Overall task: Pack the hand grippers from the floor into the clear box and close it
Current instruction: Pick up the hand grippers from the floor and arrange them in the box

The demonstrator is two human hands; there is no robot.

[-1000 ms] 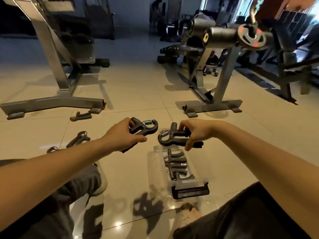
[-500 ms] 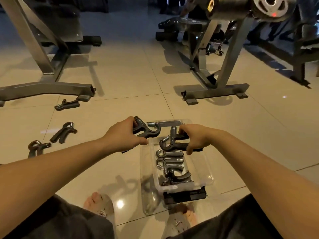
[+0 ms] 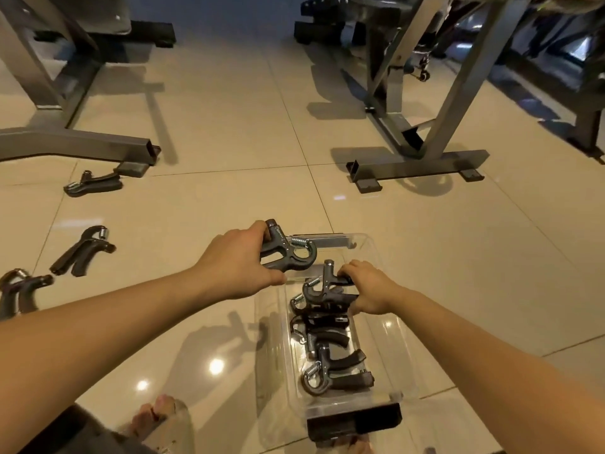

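The clear box (image 3: 386, 342) lies open on the tiled floor in front of me, with several dark hand grippers (image 3: 330, 371) lined up inside. My right hand (image 3: 368, 288) grips another hand gripper (image 3: 322, 290) by its handles, low inside the box's far half. My left hand (image 3: 235, 267) holds a further hand gripper (image 3: 288, 253) just above the box's far left corner. Three more hand grippers lie on the floor at the left: one by the frame foot (image 3: 93, 185), one in the middle (image 3: 82, 252) and one at the edge (image 3: 19, 290).
The box's clear lid (image 3: 268, 358) lies along its left side, and a black latch (image 3: 355, 422) sits at the near end. Grey gym machine frames stand at the far left (image 3: 78, 142) and far right (image 3: 422, 162). My bare foot (image 3: 154, 417) is near the box.
The view tilted down toward the floor. My right hand lowered its hand gripper into the far part of the box. My left hand kept its hand gripper near the box's far left corner.
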